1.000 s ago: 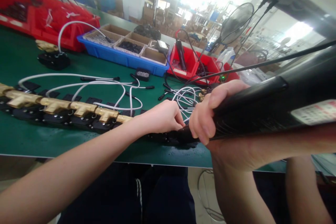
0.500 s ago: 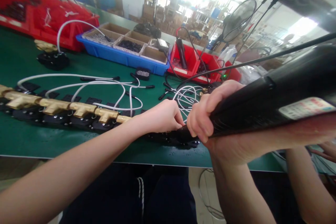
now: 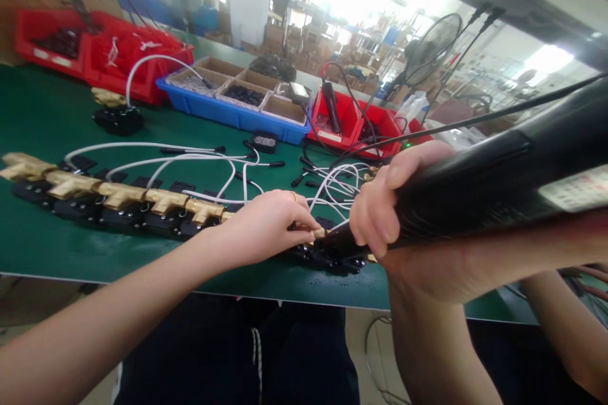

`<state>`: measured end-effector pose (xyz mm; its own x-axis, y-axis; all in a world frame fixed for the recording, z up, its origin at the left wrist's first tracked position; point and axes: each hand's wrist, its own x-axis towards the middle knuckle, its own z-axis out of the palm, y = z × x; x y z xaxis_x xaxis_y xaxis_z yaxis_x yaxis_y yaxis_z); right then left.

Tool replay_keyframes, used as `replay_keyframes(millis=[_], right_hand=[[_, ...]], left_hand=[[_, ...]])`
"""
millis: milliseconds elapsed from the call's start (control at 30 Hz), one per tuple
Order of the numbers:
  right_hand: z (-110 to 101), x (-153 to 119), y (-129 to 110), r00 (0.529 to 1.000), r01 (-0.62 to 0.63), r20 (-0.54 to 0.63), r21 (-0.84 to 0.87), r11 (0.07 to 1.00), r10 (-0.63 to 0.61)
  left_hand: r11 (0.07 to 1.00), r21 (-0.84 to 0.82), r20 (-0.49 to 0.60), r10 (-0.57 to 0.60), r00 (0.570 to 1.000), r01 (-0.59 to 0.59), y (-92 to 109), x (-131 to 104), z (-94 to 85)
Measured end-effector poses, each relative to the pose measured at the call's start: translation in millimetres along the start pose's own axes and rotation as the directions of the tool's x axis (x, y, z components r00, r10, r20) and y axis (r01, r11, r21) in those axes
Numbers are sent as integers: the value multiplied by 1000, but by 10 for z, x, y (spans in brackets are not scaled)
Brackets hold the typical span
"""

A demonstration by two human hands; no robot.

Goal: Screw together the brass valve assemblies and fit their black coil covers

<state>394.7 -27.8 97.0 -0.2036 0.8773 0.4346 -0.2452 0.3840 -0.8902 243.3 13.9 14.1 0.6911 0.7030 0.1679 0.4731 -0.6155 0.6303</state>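
My right hand (image 3: 375,218) is wrapped around a thick black electric screwdriver (image 3: 489,177) with a white label. The tool slants down to the left, its tip low over a row of black valve bodies (image 3: 118,215). My left hand (image 3: 266,228) is closed, thumb and fingers around a brass fitting (image 3: 319,233) right beside the tip. My fingers partly hide it. To the left, brass tee fittings (image 3: 121,195) run in a line along the black bodies. White cables (image 3: 190,157) with black plugs rise from them and lie behind the row.
Across the back stand red bins (image 3: 137,57), a blue divided tray (image 3: 228,111) of small parts and smaller red bins (image 3: 349,120). A small box of screws (image 3: 264,142) sits before the tray. A separate brass-and-black valve (image 3: 116,117) is at left. Another person's arm (image 3: 565,329) shows at right.
My left hand has turned and opened slightly, uncovering the brass fitting by the screwdriver tip. The view has shifted, so the bench things appear farther right and a little lower.
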Motion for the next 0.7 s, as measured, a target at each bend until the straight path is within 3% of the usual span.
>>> replay_keyframes(millis=[200, 600, 700], right_hand=[[113, 25, 17, 976, -189, -108, 27, 982, 190], [172, -18, 27, 979, -98, -185, -87, 991, 81], [144, -32, 28, 989, -106, -117, -123, 987, 92]], left_hand=[[997, -7, -31, 71, 997, -71, -128, -126, 46], [997, 35, -28, 73, 997, -72, -87, -103, 16], [996, 27, -39, 88, 995, -87, -107, -98, 22]])
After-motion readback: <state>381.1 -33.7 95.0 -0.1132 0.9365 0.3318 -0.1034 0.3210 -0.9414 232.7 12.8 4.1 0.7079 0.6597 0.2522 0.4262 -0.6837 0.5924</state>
